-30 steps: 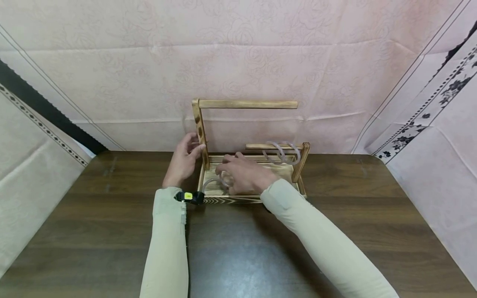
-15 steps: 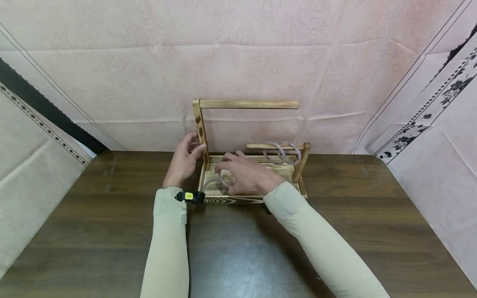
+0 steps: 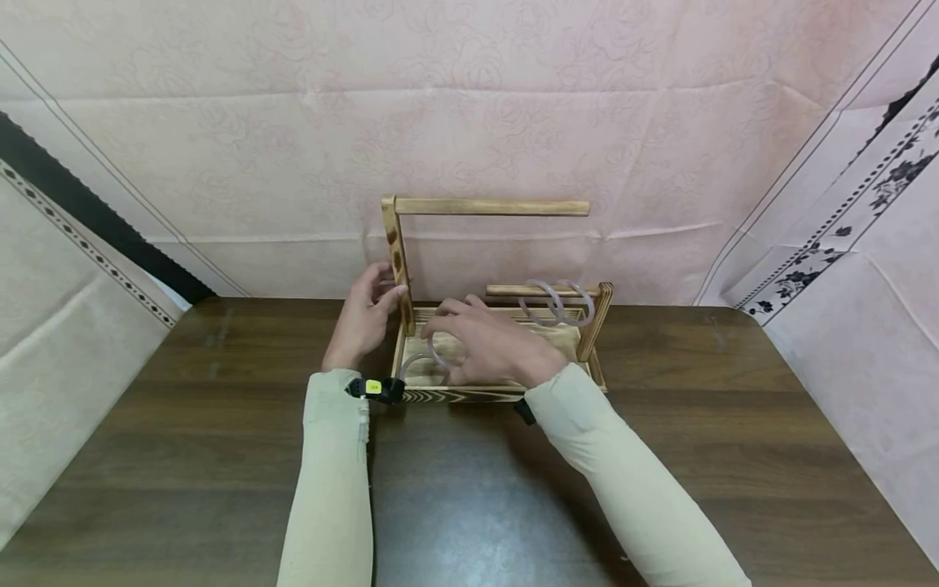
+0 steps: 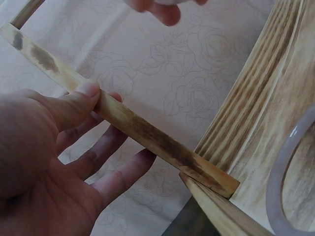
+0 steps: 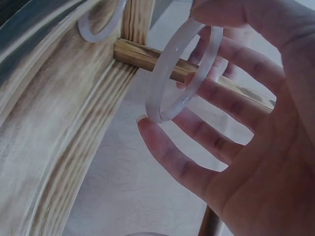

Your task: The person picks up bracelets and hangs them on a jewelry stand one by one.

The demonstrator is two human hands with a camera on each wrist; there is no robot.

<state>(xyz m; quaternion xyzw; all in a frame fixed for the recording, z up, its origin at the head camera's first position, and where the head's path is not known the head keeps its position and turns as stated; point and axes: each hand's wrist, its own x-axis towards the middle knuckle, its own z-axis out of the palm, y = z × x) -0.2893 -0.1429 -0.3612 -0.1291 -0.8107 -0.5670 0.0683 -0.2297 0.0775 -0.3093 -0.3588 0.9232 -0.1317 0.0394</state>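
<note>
Left hand (image 3: pixel 358 318): I pinch the left post (image 3: pixel 396 253), thumb in front, fingers behind it.
Upper bar (image 3: pixel 493 208): runs left to right from the top of that post, free end to my right, above and beyond both hands.
Tray bangle (image 4: pixel 276 184): lies at the left end of the tray (image 3: pixel 469 395), just right of the post's foot and outside my grip.
Held bangle (image 5: pixel 162 73): pinched between thumb and fingers of my right hand (image 3: pixel 493 342), over the tray, right of the left post and nearer me than the upper bar; its ring looks tipped on edge. My right hand is the one on it; my left is off to its left.
Lower bar (image 3: pixel 506 290): also runs side to side, free end pointing left, beyond my right hand.
Hung bangles (image 3: pixel 557 310): around the lower bar, close to the right post (image 3: pixel 596 322).
</note>
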